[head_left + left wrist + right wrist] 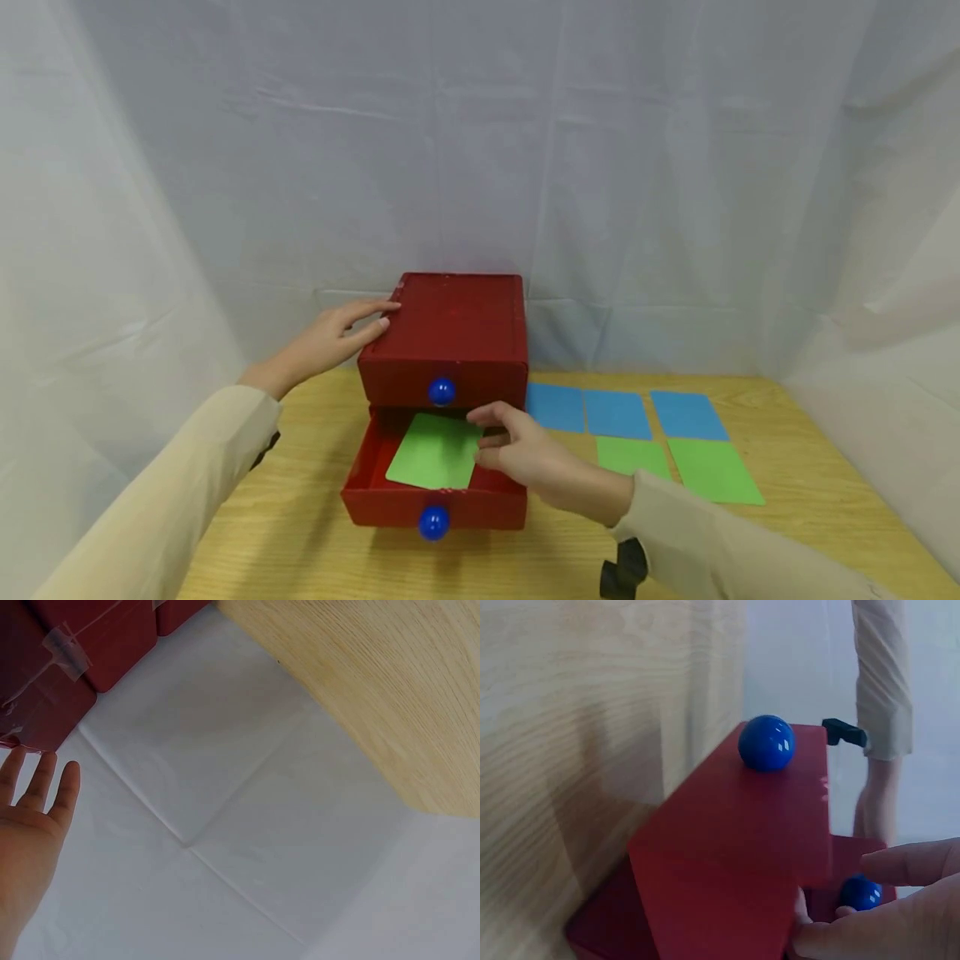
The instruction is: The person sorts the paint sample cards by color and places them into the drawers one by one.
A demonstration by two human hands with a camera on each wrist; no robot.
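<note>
Light wood-grain table (300, 550) w/ white cloth sheets (600, 167) hung behind and on both sides, closing off the space; cloth creased, meets the table edge at the far side.

Red two-drawer box (457, 333) sits near table centre, slightly left. Top drawer closed, blue knob (441, 391) on its front. Lower drawer (435, 500) pulled out toward the near side, w/ its own blue knob (433, 522). Green card (435, 452) lies tilted inside the open drawer.

Left hand (333, 337) rests flat on the box's top left edge, fingers straight, holding nothing. Right hand (528, 458) is at the drawer's right side, thumb and fingers loosely curled at the green card's right edge; can't tell if it actually pinches the card or just touches it.

Right of the box, on the table: row of 3 blue cards (618, 414) on the far side, 2 green cards (712, 471) nearer. Small black object (622, 571) at the right wrist, near edge.

Both sleeves beige.
</note>
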